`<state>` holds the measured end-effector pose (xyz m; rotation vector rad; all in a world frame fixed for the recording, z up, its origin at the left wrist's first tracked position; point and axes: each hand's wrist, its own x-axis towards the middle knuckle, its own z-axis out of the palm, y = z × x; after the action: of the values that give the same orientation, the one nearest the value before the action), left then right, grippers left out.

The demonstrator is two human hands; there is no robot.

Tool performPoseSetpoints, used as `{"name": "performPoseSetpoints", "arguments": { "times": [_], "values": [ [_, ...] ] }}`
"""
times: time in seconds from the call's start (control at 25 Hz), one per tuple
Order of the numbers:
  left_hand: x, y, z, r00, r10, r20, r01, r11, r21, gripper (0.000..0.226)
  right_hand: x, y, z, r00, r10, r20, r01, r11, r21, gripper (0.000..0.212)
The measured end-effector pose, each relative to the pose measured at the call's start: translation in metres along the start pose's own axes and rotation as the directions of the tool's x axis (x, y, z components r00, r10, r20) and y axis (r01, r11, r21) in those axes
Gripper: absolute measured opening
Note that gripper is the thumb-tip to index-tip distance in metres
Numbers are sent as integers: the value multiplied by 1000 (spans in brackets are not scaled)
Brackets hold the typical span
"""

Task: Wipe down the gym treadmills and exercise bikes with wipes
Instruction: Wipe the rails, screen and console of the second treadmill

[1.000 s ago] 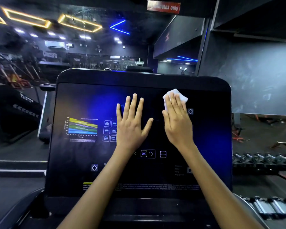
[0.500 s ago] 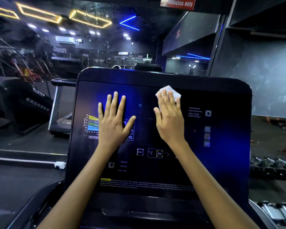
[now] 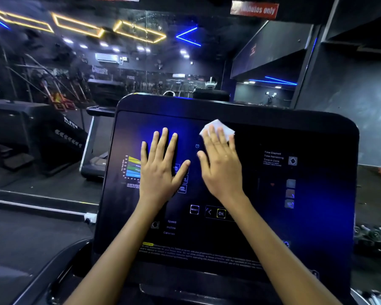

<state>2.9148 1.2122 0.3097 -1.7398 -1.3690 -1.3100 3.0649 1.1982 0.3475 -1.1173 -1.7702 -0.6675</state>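
A black glossy treadmill console fills the middle of the head view, with a coloured chart at its left and lit buttons low in the centre. My right hand lies flat with straight fingers and presses a white wipe against the upper middle of the panel; only the wipe's top edge shows past my fingertips. My left hand rests flat on the panel just left of it, fingers spread, partly covering the chart and a column of small icons.
A second treadmill stands behind the console to the left, beside a dark machine. A dumbbell rack runs along the right. A mirror wall with neon lights is ahead. The console's handrail curves at lower left.
Both flat hands, with the wipe under the right one, have slid left across the panel; the left hand now covers part of the chart. The view has swung left, shifting the console right.
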Motion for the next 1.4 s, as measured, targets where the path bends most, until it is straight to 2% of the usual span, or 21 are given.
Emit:
{"name": "performPoseSetpoints", "arguments": {
  "times": [0.08,0.12,0.16,0.28,0.36,0.48,0.56,0.68,0.72,0.8,0.88,0.92,1.04,1.08,1.2,1.24,1.32,1.36,1.4],
  "values": [
    [-1,-1,0,1000,0,-1,0,1000,-4,66,-13,-1,0,986,-155,59,157,987,-22,47],
    [-1,-1,1,1000,3,-2,-3,1000,-6,66,-18,3,-3,980,-188,66,192,980,-50,46],
    [-1,-2,1,1000,3,0,-3,1000,-11,66,-19,8,-5,984,-171,53,174,982,-69,46],
    [1,-8,-4,998,58,17,-57,997,-43,66,3,1,4,999,11,-38,-13,999,-43,50],
    [-1,-21,-11,993,112,25,-111,992,-58,65,17,-20,20,1000,22,-16,-22,1000,-1,50],
    [-14,-50,-23,1000,-6,2,6,1000,-12,68,6,-46,34,967,-239,85,240,971,-2,47],
    [-24,-62,-24,999,-52,10,52,999,16,71,2,-39,27,939,-329,97,334,941,-48,45],
    [-28,-66,-21,998,-45,35,44,998,36,71,20,-33,24,986,-162,28,163,986,-32,47],
    [-29,-66,-20,999,-41,29,40,999,30,71,24,-40,28,989,-145,29,145,989,-19,50],
    [-31,-66,-21,1000,-26,13,26,1000,3,69,24,-57,42,940,-329,86,334,942,-44,51],
    [-36,-69,-22,998,-55,0,55,998,-20,70,30,-60,49,828,-538,160,554,829,-79,48],
    [-41,-70,-23,996,-90,-7,90,996,-18,72,41,-60,49,812,-558,169,577,811,-96,48],
    [-53,-70,-24,989,-151,1,151,989,-6,72,65,-71,51,884,-429,184,452,886,-104,50],
    [-56,-70,-25,989,-147,11,147,989,-7,71,64,-79,56,854,-467,227,496,864,-85,51],
    [-64,-73,-26,989,-142,29,142,990,-9,69,66,-91,68,670,-692,269,724,689,-29,49],
    [-67,-74,-27,989,-145,36,146,989,-13,68,77,-91,66,679,-678,280,711,703,-23,49],
    [-75,-74,-29,988,-145,55,146,989,-21,67,94,-91,64,773,-583,249,607,794,-24,51],
    [-79,-74,-30,988,-143,60,144,989,-20,66,93,-94,64,787,-562,254,583,813,-6,51],
    [-82,-75,-30,988,-139,62,141,990,-17,66,85,-99,68,755,-605,253,624,782,8,51]
  ]
}}
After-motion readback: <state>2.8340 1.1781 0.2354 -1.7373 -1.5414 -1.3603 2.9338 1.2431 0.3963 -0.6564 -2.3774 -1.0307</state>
